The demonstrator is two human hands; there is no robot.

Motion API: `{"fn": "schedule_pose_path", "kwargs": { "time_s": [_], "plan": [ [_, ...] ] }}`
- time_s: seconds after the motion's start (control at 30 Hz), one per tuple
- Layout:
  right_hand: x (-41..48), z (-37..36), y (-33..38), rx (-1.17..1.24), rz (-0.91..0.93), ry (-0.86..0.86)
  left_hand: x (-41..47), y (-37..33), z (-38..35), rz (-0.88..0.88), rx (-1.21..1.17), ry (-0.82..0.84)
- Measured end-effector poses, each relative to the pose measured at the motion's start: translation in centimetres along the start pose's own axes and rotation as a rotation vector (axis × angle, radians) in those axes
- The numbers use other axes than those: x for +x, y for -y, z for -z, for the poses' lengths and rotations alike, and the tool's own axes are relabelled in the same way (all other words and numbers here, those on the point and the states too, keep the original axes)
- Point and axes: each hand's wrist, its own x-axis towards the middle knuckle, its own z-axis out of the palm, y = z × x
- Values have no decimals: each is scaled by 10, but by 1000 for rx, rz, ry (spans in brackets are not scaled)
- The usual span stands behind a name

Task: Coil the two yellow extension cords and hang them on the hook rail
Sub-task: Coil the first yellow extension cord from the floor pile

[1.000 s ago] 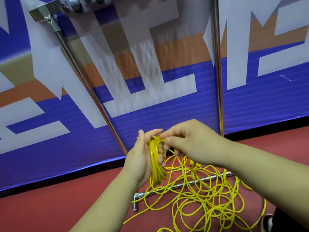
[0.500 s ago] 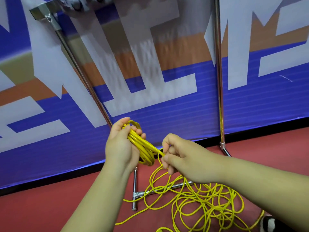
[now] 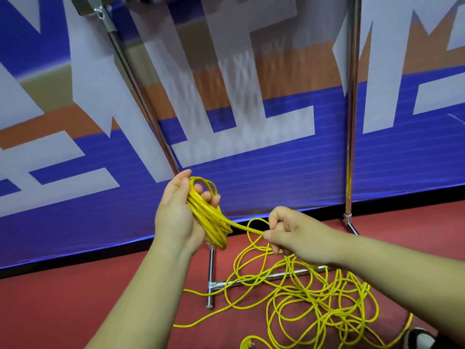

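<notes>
Up front, the left hand [image 3: 176,217] is closed round a small coil [image 3: 210,220] of yellow extension cord: the thumb and palm lie against the near side of the bundle, and the fingertips [image 3: 214,197] curl over the loops from the far side. The coil sits tilted in the palm, its upper end looping above the fingers and its lower end hanging just below the heel of the hand. From the coil a single taut strand [image 3: 245,228] runs rightward to the right hand [image 3: 295,235], which is drawn into a tight fist and pinches the strand between the thumb and the curled fingers; both hands are held above the floor, near each other but apart. Below the right hand the cord drops to a loose tangle [image 3: 314,298] of yellow loops spread on the red floor [image 3: 63,298], lying across the horizontal foot bar [image 3: 264,276] of a chrome stand. Whether that tangle is one cord or two cannot be told. A yellow plug end [image 3: 247,345] lies at the bottom edge. The stand's two upright poles [image 3: 351,109] rise in front of a blue, white and orange banner [image 3: 276,172]. A dark shoe [image 3: 420,337] shows at lower right.
</notes>
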Motion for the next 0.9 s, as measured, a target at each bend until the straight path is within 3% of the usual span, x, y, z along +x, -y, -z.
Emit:
{"fn": "schedule_pose_path", "kwargs": {
  "time_s": [0.27, 0.43, 0.6, 0.77, 0.9],
  "plan": [
    [1, -10, 23, 143, 43, -69, -4, 2, 2, -10, 32, 56],
    [-4, -15, 17, 52, 47, 84, -4, -2, -2, -33, 25, 64],
    [-2, -4, -12, -75, -45, 219, 4, -17, 6, 21, -128, 87],
    [2, 17, -12, -66, -79, 43, 5, -17, 16, 68, 24, 181],
    [2, 39, 9, 65, -45, -162, -4, -4, 12, 73, 397, 313]
  ]
}}
